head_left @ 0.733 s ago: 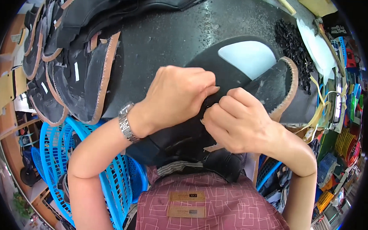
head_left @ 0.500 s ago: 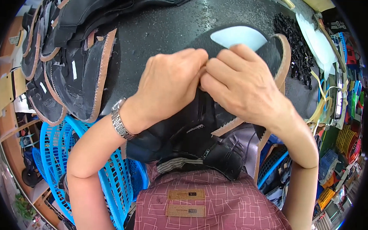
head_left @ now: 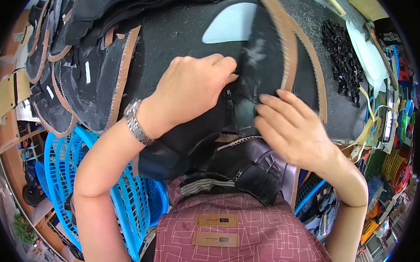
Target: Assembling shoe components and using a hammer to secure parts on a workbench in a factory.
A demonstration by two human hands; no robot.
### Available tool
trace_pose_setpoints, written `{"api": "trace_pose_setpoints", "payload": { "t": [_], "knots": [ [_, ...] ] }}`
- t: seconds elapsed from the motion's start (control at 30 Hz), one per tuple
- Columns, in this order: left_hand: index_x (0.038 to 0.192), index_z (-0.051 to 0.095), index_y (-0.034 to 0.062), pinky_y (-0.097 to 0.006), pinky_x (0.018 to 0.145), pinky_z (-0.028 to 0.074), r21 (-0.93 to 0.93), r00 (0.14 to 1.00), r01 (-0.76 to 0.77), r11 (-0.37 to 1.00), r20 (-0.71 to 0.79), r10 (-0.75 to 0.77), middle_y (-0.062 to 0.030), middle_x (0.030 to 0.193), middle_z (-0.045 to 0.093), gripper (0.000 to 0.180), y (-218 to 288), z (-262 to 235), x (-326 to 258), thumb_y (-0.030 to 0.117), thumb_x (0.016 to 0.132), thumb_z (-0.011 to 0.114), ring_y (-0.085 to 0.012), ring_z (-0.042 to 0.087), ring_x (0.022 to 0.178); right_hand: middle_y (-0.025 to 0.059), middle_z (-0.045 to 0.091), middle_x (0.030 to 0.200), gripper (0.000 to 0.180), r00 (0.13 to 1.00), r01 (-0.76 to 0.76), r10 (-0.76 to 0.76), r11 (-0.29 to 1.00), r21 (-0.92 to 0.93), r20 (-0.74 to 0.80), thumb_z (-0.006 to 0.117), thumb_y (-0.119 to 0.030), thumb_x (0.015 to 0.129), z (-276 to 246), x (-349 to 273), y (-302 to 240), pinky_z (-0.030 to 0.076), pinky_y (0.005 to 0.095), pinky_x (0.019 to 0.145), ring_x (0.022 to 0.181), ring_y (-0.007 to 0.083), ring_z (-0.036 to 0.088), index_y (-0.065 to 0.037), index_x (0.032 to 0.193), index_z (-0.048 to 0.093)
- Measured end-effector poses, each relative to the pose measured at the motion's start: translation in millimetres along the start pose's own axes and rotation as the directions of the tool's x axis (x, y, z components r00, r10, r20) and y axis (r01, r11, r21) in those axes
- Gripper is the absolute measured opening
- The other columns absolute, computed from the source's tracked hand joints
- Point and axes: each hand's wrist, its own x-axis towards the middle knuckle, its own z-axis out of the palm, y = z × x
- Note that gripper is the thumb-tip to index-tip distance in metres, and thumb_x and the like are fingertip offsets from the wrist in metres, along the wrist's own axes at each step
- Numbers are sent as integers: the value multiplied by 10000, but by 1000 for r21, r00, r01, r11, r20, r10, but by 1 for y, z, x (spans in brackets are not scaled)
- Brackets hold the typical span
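Observation:
A black leather shoe upper (head_left: 255, 62) with a brown toothed edge lies before me, its raised flap smeared by motion. A pale blue-white patch (head_left: 231, 24) shows beside the flap. My left hand (head_left: 193, 90) is closed in a pinch at the upper, just above a dark zip (head_left: 228, 108); its fingertips are mostly hidden. To the right, my right hand (head_left: 292, 130) has its fingers stretched out, their tips at the flap's lower right part. Its thumb is out of sight. More black uppers (head_left: 259, 177) with a zip and laces hang over my lap.
Several black uppers (head_left: 92, 95) with brown edges are piled at the left of the dark worktop (head_left: 162, 40). A heap of small black pieces (head_left: 339, 57) and white sheets (head_left: 366, 51) lie at the right. Blue plastic baskets (head_left: 60, 171) stand below on the left.
My hands have parted: the right has moved right and down, its fingers straightening. The left stays near its place. The upper's flap has swung up, and the pale patch appears farther left.

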Motion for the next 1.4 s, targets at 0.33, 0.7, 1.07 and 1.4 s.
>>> {"api": "trace_pose_setpoints", "payload": {
  "t": [0.33, 0.7, 1.07, 1.4],
  "knots": [
    [747, 512, 44, -393, 494, 477, -8, 985, -23, 1000, -173, 22, -96, 689, 576, 160, 2, 11, -1, 141, 807, 624, -321, 601, 605, 72, 575, 970, 335, 985, -27, 19, 999, -42, -172, 608, -190, 633, 16, 40, 5, 459, 272, 610, 791, 172, 546, -20, 921, 619],
    [766, 521, 40, -406, 509, 480, 5, 979, 30, 1000, -201, -28, -99, 711, 590, 142, 3, 16, -4, 143, 794, 615, -321, 609, 624, 105, 489, 774, 143, 996, 22, 24, 874, 485, -89, 618, -112, 711, 22, 41, -7, 491, 364, 559, 670, 269, 575, -42, 775, 511],
    [790, 521, 48, -423, 545, 487, 16, 980, 24, 1000, -198, -20, -106, 732, 603, 142, 1, 15, -5, 123, 786, 641, -337, 614, 659, 121, 580, 724, 145, 938, -295, 333, 631, 717, 93, 667, -111, 811, 27, 44, 0, 455, 347, 601, 674, 266, 580, 25, 795, 618],
    [823, 582, 14, -422, 618, 498, -142, 952, 114, 983, -266, -149, -166, 670, 610, 198, -18, 8, 6, 126, 690, 676, -399, 604, 700, 99, 538, 735, 102, 996, 7, -70, 660, 752, 52, 670, -109, 789, 45, 11, -60, 472, 372, 549, 657, 280, 579, -59, 796, 581]
  ]
}}
